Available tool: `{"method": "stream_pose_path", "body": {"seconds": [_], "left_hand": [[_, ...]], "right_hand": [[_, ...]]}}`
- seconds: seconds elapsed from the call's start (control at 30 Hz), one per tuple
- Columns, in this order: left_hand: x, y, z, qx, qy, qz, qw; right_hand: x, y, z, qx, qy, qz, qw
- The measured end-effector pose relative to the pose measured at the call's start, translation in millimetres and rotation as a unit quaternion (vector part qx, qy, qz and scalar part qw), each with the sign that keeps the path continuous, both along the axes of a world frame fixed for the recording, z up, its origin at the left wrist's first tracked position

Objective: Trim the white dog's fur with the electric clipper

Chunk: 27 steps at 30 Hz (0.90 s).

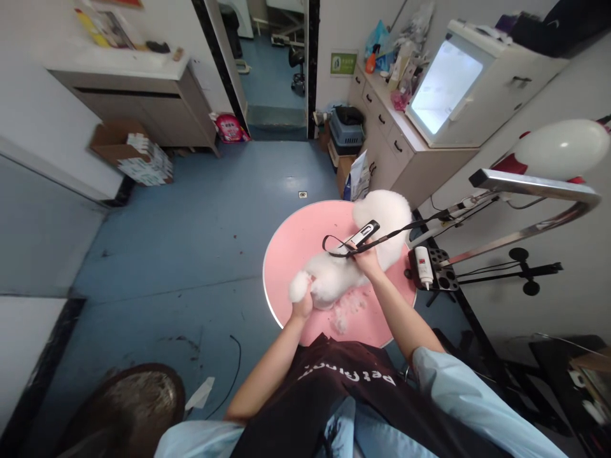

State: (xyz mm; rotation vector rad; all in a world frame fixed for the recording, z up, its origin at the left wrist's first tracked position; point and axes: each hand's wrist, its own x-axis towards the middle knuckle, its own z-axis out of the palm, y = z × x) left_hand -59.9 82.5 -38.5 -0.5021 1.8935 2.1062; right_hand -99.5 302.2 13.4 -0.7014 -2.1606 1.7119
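A fluffy white dog (pixel 337 275) stands on a round pink table (pixel 298 238), its big round head (pixel 386 207) turned away from me. My right hand (pixel 366 259) is closed around a white and black hair clipper (pixel 365 234), held over the dog's back. My left hand (pixel 303 305) is closed at the base of the dog's pompom tail (pixel 298 287). A black strap (pixel 398 234) runs from the metal arm at the right across to the dog, passing by my right hand. Loose white fur (pixel 341 318) lies on the near part of the table.
A bent metal arm (pixel 525 238) reaches in from the right above a black holder (pixel 442 270) with a white bottle (pixel 423 267). Behind stand drawers (pixel 382 117) and a lit white cabinet (pixel 446 86). A brown round object (pixel 138 407) lies on the floor at lower left.
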Motion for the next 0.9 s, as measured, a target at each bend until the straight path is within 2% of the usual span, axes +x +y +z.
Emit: {"method": "stream_pose_path", "body": {"seconds": [0.1, 0.23, 0.3, 0.37, 0.5, 0.7, 0.8, 0.9], "left_hand": [[-1.3, 2.8, -2.4, -0.005, 0.008, -0.003, 1.000], [-3.0, 6.2, -4.1, 0.004, 0.032, -0.010, 0.999], [-4.0, 7.2, -2.7, 0.010, 0.037, -0.014, 0.999], [-5.0, 8.2, -0.4, 0.015, 0.030, -0.015, 0.999], [-6.4, 9.7, 1.9, 0.017, 0.016, 0.003, 1.000], [-6.7, 12.2, 2.7, 0.039, 0.019, 0.014, 0.999], [-5.2, 16.3, 5.1, 0.060, 0.019, 0.007, 0.998], [-2.8, 21.0, 5.7, 0.074, 0.025, -0.001, 0.997]], "right_hand": [[9.5, 13.1, 4.5, 0.010, 0.008, -0.041, 0.999], [21.0, 53.0, 11.8, 0.100, 0.039, -0.154, 0.982], [25.1, 61.0, 10.4, 0.102, 0.056, -0.153, 0.981], [27.8, 55.1, 5.7, 0.065, 0.066, -0.131, 0.987], [30.6, 21.6, -3.8, -0.002, 0.072, -0.095, 0.993], [39.8, -18.5, -8.9, -0.023, 0.090, -0.054, 0.994], [48.5, -23.0, -10.3, -0.021, 0.086, -0.043, 0.995], [54.8, -9.3, -5.1, -0.009, 0.111, -0.044, 0.993]]}}
